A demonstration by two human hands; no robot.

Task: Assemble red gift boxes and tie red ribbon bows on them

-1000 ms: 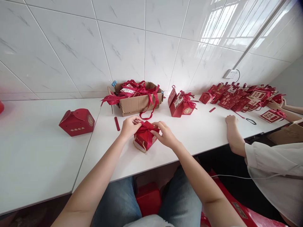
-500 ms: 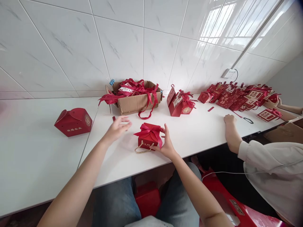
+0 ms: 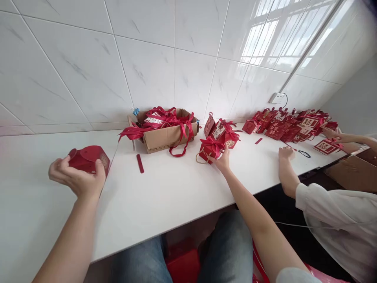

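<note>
My left hand point(image 3: 78, 179) is at the red gift box point(image 3: 91, 155) without a ribbon on the left, its fingers at the box's left side and the thumb against the front. The palm hides much of the front face. Out to the right, my right hand point(image 3: 223, 160) grips a small red gift box point(image 3: 208, 151) with a ribbon bow and a gold cord handle point(image 3: 200, 159). This box is right in front of other finished-looking red boxes point(image 3: 232, 138) and overlaps them in view.
A cardboard box point(image 3: 165, 138) full of red ribbons stands by the tiled wall. A dark red strip point(image 3: 140, 163) lies on the white table point(image 3: 165, 188). Many red boxes point(image 3: 277, 129) are piled at right, near a co-worker's hand point(image 3: 286, 153) and another hand point(image 3: 332, 134).
My right hand has carried the bowed box to the right and away from me, beside the other boxes. My left hand has moved left onto the ribbonless box. The view has shifted slightly.
</note>
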